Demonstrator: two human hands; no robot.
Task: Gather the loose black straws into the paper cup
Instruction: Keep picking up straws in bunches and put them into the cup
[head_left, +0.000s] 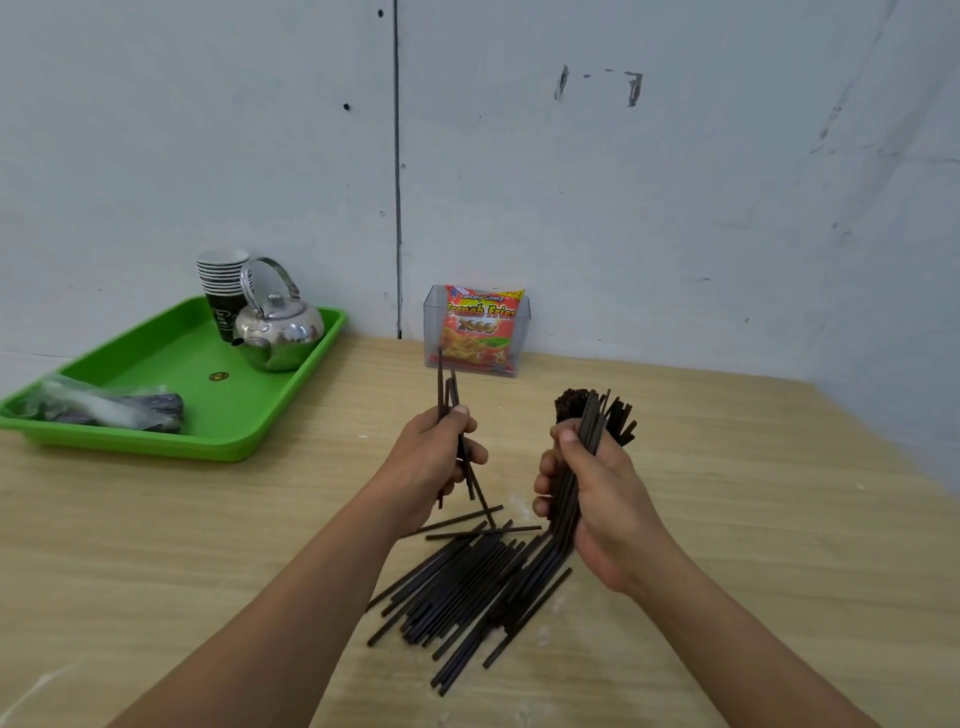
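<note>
Bundle (592, 415) stands upright in my R hand (597, 499) grip, ends even for loading; L hand (431, 462) pinches a few strays (447, 389) to add.

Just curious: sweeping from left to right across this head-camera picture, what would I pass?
First a plastic bag → stack of paper cups → kettle, all three on the green tray → left hand gripping a few straws → right hand gripping a thick straw bundle.
</note>
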